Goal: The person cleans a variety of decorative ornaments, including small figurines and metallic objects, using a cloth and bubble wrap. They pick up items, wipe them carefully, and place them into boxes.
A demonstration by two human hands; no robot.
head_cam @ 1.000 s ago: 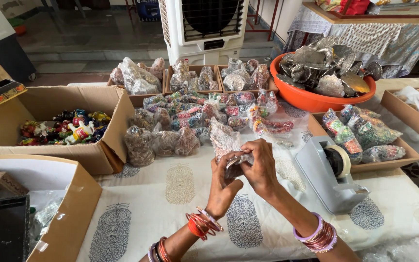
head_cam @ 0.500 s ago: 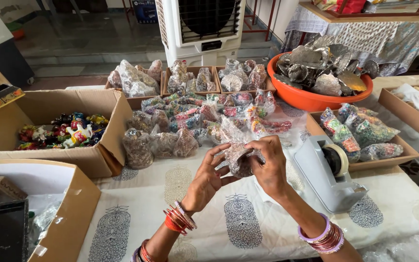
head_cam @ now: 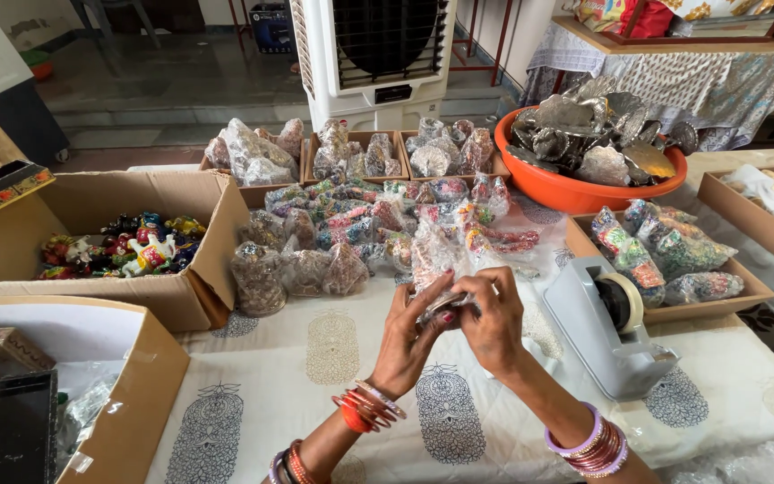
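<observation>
Head view: clear plastic packet (head_cam: 434,269) pinched between left hand (head_cam: 411,336) and right hand (head_cam: 494,318).

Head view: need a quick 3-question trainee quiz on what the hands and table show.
1. True or false: both hands grip the same clear plastic packet.
2. Which stands just right of the hands? A) a red kettle B) a grey tape dispenser C) a blue bucket
3. What does the orange bowl hold?

Key:
1. True: left hand and right hand pinch the clear plastic packet together.
2. B: the grey tape dispenser.
3. The orange bowl holds silvery, plastic-wrapped pieces.
</observation>
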